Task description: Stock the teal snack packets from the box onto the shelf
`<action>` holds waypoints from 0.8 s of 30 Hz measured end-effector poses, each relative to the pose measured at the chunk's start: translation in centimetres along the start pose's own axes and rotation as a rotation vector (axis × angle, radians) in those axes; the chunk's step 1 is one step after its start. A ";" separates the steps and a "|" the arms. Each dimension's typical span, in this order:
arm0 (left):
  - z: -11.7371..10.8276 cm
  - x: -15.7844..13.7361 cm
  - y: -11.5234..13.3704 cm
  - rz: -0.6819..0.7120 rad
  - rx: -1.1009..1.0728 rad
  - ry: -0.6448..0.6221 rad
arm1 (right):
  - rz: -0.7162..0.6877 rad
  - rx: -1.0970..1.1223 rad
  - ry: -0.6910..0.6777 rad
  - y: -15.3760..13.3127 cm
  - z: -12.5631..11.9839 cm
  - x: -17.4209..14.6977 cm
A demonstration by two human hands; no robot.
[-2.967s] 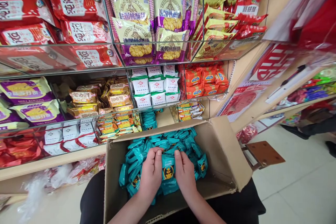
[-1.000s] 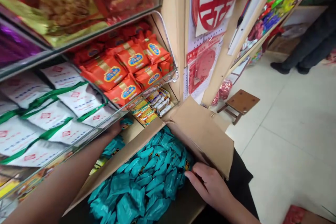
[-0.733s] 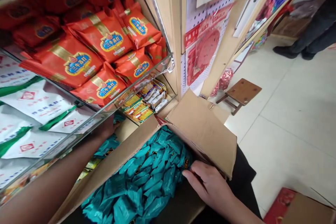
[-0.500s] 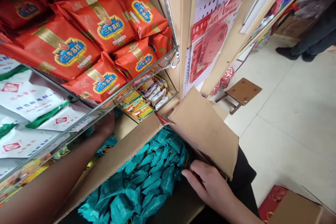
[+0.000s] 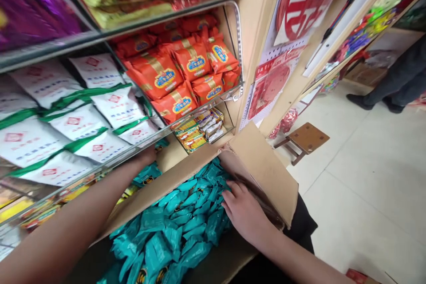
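This is a shop, a snack shop by the look of it: glass-fronted shelves (image 5: 133,29) beside me carry red packets (image 5: 166,75) and white packets (image 5: 116,106), neatly sorted by kind. Past them a pegboard (image 5: 274,54) displays red decorations (image 5: 311,0), with bright goods (image 5: 357,40) further along above the tiled floor (image 5: 362,164). An open carton (image 5: 266,173) full of teal packets (image 5: 189,213) sits just beside the shelves, plainly stock.

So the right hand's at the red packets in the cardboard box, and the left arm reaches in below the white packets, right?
No, the head view shows teal packets, not red ones, at the right hand in the cardboard box. The rest stands.
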State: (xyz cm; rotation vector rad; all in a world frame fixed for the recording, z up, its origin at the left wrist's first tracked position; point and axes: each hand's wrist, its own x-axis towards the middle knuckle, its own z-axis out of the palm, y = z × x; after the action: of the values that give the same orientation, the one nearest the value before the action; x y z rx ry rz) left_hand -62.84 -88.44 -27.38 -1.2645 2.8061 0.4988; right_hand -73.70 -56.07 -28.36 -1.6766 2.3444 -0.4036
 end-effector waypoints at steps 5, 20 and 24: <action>-3.1 -5.5 -0.1 -0.049 0.016 -0.100 | 0.100 -0.199 -0.171 -1.4 1.3 3.6; 0.6 -27.6 9.0 -0.069 -0.833 0.220 | 0.099 1.265 -0.127 -6.8 -1.9 -2.1; 2.7 -26.6 10.9 -0.121 -0.945 0.221 | 0.110 1.496 -0.080 -9.8 -1.4 -3.4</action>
State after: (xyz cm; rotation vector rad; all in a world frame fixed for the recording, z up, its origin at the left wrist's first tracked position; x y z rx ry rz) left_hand -53.29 -61.56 -22.89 -1.6438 2.6565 1.9220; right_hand -64.44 -55.70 -23.48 -0.7339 1.2418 -1.4884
